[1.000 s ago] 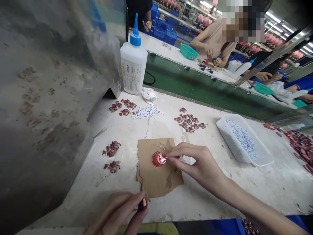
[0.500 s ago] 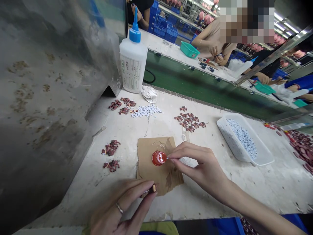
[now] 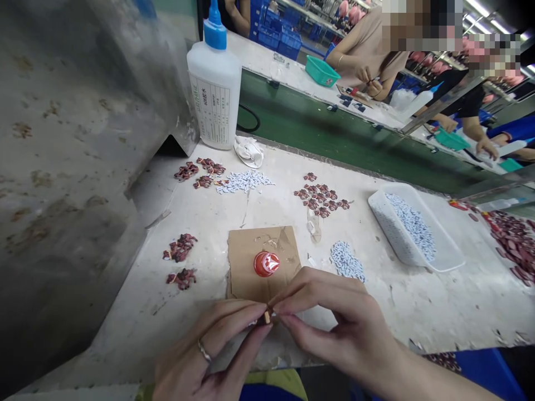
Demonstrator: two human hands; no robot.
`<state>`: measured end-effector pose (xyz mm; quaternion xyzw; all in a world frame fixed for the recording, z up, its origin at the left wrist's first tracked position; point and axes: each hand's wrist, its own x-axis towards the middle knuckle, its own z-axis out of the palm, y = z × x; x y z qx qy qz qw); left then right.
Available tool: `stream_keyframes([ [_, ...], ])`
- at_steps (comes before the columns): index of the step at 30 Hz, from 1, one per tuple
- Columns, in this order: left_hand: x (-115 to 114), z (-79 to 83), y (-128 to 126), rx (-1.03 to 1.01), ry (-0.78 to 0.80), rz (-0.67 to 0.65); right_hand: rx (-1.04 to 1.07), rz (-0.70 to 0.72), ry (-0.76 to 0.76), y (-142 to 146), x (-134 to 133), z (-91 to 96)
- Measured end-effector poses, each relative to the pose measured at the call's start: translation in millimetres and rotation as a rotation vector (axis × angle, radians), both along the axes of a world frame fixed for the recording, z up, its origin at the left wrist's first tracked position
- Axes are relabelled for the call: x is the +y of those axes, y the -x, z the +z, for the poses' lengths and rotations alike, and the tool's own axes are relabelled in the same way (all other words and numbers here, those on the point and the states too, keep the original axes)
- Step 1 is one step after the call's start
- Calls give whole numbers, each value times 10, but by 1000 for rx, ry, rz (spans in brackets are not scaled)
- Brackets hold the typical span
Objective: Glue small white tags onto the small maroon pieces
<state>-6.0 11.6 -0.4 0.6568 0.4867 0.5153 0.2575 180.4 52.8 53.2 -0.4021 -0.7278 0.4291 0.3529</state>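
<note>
Left hand (image 3: 219, 342) has thumb and fingers pinched nearly closed on a small dark brown piece (image 3: 266, 318) with a tan end, held above the near edge of the bench (image 3: 204, 223). Right hand (image 3: 345, 314) meets it from the right, thumb and index tips almost together at the piece — can't tell if they grip anything of their own. Just beyond: torn cardboard (image 3: 241, 267) with a glossy red cap-like dish (image 3: 264, 264) on it. Small pale blue-white pieces (image 3: 348, 262) lie right of the cardboard — translucent bin (image 3: 387, 235) farther right. Brown clusters (image 3: 180, 248) sit left; blue-capped bottle (image 3: 215, 97) stands far left.
</note>
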Motion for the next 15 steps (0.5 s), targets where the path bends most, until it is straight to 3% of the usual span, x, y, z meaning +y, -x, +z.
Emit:
stream_keyframes([
  [9,14,-86,30,23,-22,-33,-189,106,-115,-69,-36,27],
  [15,2,-53,-49,-5,-15,-18,-56,26,84,-54,-43,29],
])
